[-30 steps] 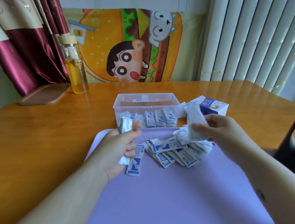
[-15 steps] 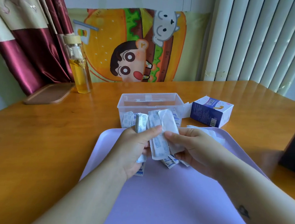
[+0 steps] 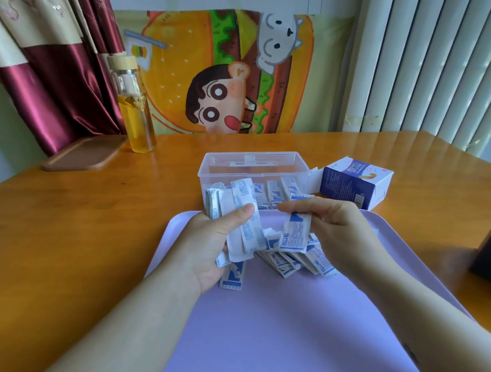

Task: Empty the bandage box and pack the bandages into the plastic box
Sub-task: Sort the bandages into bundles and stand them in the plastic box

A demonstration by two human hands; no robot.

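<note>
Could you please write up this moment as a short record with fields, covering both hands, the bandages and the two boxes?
left hand: grips a stack of white-and-blue wrapped bandages
right hand: pinches one wrapped bandage above the pile
loose pile of bandages: lies on the lilac plastic tray
clear plastic box: open, lidless, bandages standing inside
blue-and-white cardboard bandage box: right of the clear box, flap open
surface: orange wooden table

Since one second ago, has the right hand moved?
Yes. The right hand has come in from beside the bandage box toward the left hand, and now holds a bandage in front of the plastic box.
</note>
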